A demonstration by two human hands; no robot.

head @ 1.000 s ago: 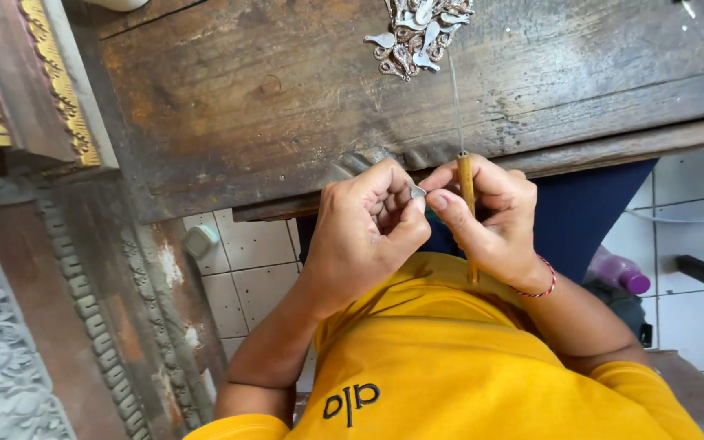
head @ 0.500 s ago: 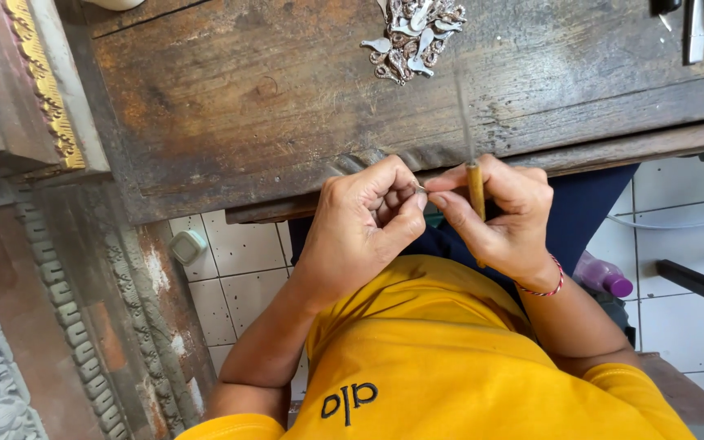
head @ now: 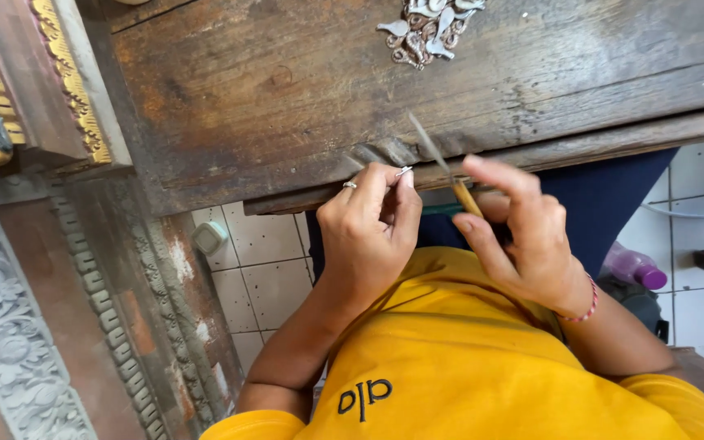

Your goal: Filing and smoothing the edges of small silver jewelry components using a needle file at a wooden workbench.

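Note:
My left hand (head: 368, 232) pinches a tiny silver piece (head: 403, 171) between thumb and fingertips at the front edge of the worn wooden table (head: 287, 90). A ring sits on one of its fingers. My right hand (head: 523, 236) holds a thin tool with a wooden handle (head: 466, 198) and a slim metal blade that slants up and left over the table edge. The two hands are a little apart. A red string bracelet circles my right wrist. I wear a yellow shirt.
A heap of several small silver ornaments (head: 429, 28) lies at the far side of the table. Carved, gilded woodwork (head: 59, 98) rises on the left. Below are white floor tiles, a small round container (head: 208, 238) and a purple bottle (head: 633, 267).
My hands have drawn apart. The tool was upright against the silver piece; now it slants left and my right hand has moved right and opened its fingers around the handle.

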